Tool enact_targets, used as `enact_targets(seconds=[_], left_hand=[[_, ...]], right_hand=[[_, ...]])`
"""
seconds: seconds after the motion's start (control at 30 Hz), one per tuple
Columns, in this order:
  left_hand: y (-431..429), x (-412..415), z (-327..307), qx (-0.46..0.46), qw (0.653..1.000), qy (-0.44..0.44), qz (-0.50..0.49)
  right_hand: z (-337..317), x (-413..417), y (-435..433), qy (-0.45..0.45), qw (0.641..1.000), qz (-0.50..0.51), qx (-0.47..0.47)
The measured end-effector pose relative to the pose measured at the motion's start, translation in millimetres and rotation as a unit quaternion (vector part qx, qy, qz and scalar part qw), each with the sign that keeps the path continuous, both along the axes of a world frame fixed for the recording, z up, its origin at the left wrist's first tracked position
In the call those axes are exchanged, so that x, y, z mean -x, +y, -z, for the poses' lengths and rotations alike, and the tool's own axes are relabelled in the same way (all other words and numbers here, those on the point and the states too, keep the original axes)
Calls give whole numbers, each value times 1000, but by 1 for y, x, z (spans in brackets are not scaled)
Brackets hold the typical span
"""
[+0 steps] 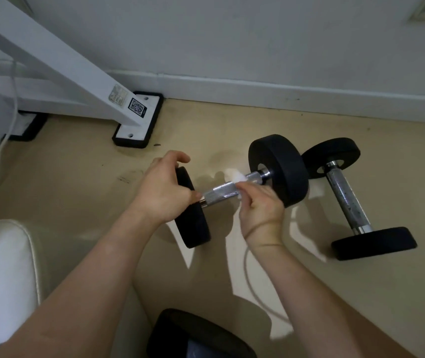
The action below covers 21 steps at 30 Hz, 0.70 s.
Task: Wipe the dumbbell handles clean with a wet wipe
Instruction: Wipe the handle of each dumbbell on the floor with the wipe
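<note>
The dumbbell (219, 193) lies on the floor (77, 202), handle running near-left to far-right. The left grip (164, 187) curls over its near-left plate. The right grip (263, 210) pinches the wet wipe (236, 177) against the handle's far-right part; the uncovered stretch lies toward the left grip.

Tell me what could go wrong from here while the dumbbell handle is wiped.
1. The dumbbell has round weights and only the left hand steadies it on the floor; it may roll if that grip loosens.
2. The right hand holds the wipe near the far end of the handle; the part beside the left hand could be missed.
3. The second dumbbell, with a spotted handle, may be forgotten.
</note>
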State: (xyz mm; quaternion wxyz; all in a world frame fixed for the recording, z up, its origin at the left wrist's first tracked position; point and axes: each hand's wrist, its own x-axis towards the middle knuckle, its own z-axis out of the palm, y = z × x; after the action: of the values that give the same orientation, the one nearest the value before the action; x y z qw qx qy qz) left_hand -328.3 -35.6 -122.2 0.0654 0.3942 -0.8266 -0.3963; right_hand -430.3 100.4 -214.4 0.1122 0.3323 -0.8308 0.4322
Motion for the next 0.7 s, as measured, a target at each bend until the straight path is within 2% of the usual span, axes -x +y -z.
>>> enact_targets(seconds=[0.13, 0.2, 0.27, 0.3, 0.37, 0.43, 0.47, 0.53, 0.6, 0.63, 0.7], left_hand=[[-3, 0, 1, 98, 995, -6, -20], [-6, -2, 2, 110, 991, -49, 48], [-9, -3, 4, 93, 982, -129, 104], [-11, -3, 4, 86, 978, -154, 113], [-13, -3, 6, 95, 973, -174, 120], [-12, -4, 9, 113, 968, -184, 125], [-10, -5, 9, 117, 968, -185, 126], [-8, -5, 9, 118, 970, -176, 123], [-7, -5, 7, 118, 975, -154, 107], [-8, -4, 6, 118, 978, -141, 98], [-9, -3, 5, 107, 984, -117, 83]], right_hand=[[-1, -28, -20, 34, 986, -161, -30], [1, 10, -24, 29, 994, -96, -31], [-1, 36, -20, 21, 999, -10, -28], [-2, 35, -20, 19, 999, -9, -26], [1, 12, -30, 52, 994, -86, -34], [4, -7, -33, 85, 979, -183, -37], [4, -1, -33, 92, 976, -191, -44], [8, 24, -27, 60, 994, -89, -32], [9, 20, -20, -39, 998, 28, 34], [10, 8, -25, -52, 997, 26, 51], [10, -23, -37, -17, 996, -80, 35]])
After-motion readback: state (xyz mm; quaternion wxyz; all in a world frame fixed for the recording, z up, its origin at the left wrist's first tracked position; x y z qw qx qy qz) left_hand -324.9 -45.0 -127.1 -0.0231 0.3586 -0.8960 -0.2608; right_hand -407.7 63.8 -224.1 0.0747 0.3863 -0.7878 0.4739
